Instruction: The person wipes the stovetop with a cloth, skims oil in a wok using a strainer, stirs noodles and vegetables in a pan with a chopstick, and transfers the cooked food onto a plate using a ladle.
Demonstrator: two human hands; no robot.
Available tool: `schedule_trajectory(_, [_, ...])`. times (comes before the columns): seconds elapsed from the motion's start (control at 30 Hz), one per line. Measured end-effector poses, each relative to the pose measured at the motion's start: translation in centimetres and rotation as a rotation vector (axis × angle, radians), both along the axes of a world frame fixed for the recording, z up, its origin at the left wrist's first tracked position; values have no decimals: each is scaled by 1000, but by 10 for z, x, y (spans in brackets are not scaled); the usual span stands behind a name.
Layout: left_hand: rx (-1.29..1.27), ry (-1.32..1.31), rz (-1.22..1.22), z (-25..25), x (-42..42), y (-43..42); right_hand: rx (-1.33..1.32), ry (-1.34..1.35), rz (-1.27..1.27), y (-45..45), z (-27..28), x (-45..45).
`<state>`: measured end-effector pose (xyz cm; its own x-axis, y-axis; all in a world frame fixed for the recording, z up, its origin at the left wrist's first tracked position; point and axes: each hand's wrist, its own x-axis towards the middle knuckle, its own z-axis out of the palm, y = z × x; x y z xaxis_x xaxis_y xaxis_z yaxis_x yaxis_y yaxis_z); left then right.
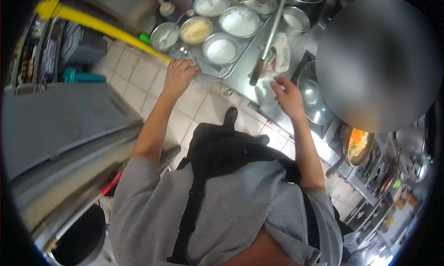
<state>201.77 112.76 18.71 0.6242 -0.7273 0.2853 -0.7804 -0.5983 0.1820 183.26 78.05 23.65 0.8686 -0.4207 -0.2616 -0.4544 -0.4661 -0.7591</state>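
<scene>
My left hand (179,78) is at the near left corner of a metal tray (236,68), fingers bent together beside something clear and plastic-like; what they grip is too small to tell. On the tray stand several metal bowls, among them one of white powder (221,51) and one of yellowish contents (196,30). My right hand (289,97) hovers over the steel counter's edge, fingers loosely curled and apart, holding nothing. It is between a crumpled cloth (280,53) and a large shiny metal bowl (314,94). A long-handled tool (269,39) lies across the cloth.
A yellow bar (106,27) runs in from the upper left. A grey cabinet top (64,122) is at the left. On the right, a pan with orange food (358,143) sits on the stove. Tiled floor (206,106) shows below the counter.
</scene>
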Motion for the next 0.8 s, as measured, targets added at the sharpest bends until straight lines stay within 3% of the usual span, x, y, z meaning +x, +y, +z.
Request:
schedule_trajectory(0.07, [12, 3, -36, -11, 20, -12, -253, 14, 15, 3, -5, 39])
schedule_trajectory(0.3, [-20, 19, 126, -21, 26, -19, -155, 331, -132, 9, -50, 123])
schedule_trajectory(0.33, [-14, 49, 153, -20, 22, -19, -161, 322, -151, 7, -62, 121])
schedule_trajectory(0.4, [-49, 11, 145, -19, 10, -15, 19, 48, -369, 6, -85, 111])
schedule_trajectory(0.5, [-181, 1, 170, -2, -14, -11, -55, -16, -570, 3, -56, 88])
schedule_trajectory(0.57, [-253, 48, 118, 4, -33, -8, -28, -44, -593, -2, -27, 55])
schedule_trajectory(0.63, [-300, 90, 95, 14, -60, -13, 30, -133, -461, -16, -18, 17])
schedule_trajectory(0.7, [-341, 196, 61, 22, -82, -21, 568, -216, -556, -13, 52, -14])
schedule_trajectory(0.77, [-375, 259, 12, 19, -96, -31, 571, -309, -593, -26, 110, -38])
schedule_trajectory(0.8, [-401, 320, -17, 19, -101, -36, 417, -341, -585, -35, 142, -49])
